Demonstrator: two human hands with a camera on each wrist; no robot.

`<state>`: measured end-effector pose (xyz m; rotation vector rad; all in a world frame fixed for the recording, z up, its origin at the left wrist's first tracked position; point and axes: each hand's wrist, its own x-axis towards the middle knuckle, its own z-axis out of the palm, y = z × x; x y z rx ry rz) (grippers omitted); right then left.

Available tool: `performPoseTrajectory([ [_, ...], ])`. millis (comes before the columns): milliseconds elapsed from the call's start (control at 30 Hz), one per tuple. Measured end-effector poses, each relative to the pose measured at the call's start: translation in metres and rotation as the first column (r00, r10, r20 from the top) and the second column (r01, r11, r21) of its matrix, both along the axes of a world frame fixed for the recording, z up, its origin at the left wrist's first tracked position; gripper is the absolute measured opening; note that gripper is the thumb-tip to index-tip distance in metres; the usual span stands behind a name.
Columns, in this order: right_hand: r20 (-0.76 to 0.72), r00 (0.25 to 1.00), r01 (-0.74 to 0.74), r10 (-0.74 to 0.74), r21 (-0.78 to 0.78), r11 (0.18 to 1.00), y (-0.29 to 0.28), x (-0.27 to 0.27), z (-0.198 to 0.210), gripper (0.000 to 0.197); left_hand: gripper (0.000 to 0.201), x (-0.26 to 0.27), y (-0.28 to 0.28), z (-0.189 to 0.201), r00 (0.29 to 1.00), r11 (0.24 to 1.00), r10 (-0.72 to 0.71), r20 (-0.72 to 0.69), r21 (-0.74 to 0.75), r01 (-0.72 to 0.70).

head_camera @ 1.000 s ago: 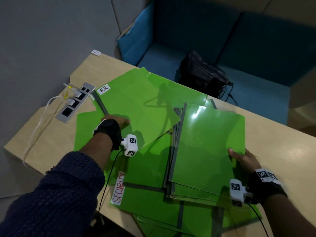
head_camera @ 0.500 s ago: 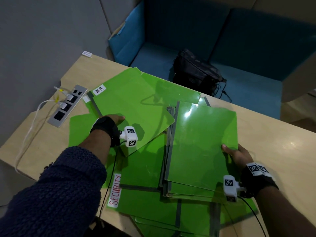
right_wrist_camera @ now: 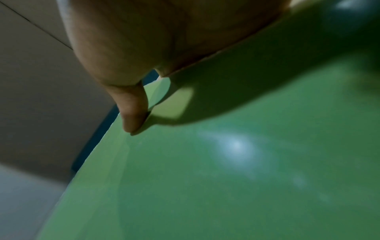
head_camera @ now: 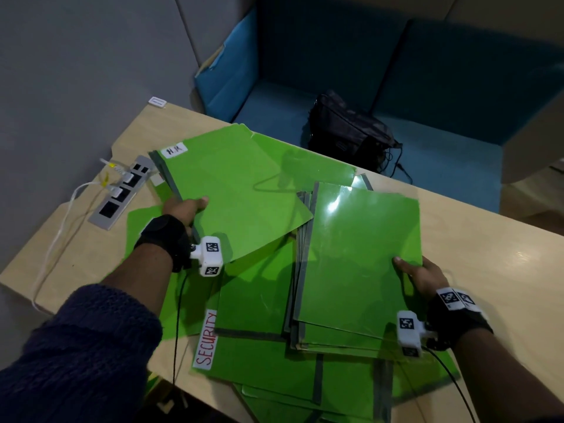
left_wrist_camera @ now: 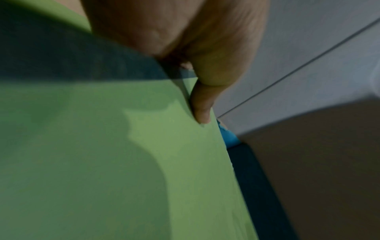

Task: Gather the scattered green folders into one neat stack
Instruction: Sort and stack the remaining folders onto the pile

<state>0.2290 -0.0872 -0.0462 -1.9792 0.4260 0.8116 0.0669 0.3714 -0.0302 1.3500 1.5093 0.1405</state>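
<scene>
Green folders lie overlapped across the centre and lower part of the head view, on a pale wooden worktop. Left hand, centre left, pinches the grey-spined edge of a labelled folder, thumb on top and the remaining fingers beneath, its near edge raised off the sheets below. Right hand, lower right, clamps the edge of a partial stack, thumb on the glossy top cover; its other fingers are hidden under the pile. A folder marked SECURITY and others project past the near worktop edge. A power strip sits upper left, just beside the folders.

Likely risks: the glossy covers may slide apart under a one-sided grip, fanning the stack; the overhanging lower folders may tip to the floor if dragged; the lifted folder may bend at its pinched edge.
</scene>
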Motion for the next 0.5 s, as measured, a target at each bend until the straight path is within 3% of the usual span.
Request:
performPoseTrajectory([
  [133, 0.018, 0.999, -0.029, 0.03, -0.021, 0.999, -0.001, -0.001, 0.004, 0.03, 0.06, 0.004, 0.014, 0.049, 0.954, 0.985, 0.005, 0.3, 0.165, -0.057],
  [267, 0.022, 0.999, -0.027, 0.027, 0.012, 1.0, 0.0, -0.005, 0.012, 0.033, 0.04, 0.022, 0.003, 0.098, 0.84, 0.967, -0.161, 0.518, 0.251, 0.031],
  [400, -0.002, 1.0, 0.01, -0.01, 0.084, 0.996, 0.001, -0.008, 0.024, 0.02, 0.039, 0.039, -0.069, 0.095, 0.756, 0.942, -0.336, 0.562, 0.187, 0.279],
  [500, -0.002, 1.0, 0.022, -0.022, 0.104, 0.994, -0.001, -0.007, 0.023, 0.025, 0.034, 0.042, -0.131, 0.061, 0.764, 0.901, -0.398, 0.508, 0.061, 0.429],
])
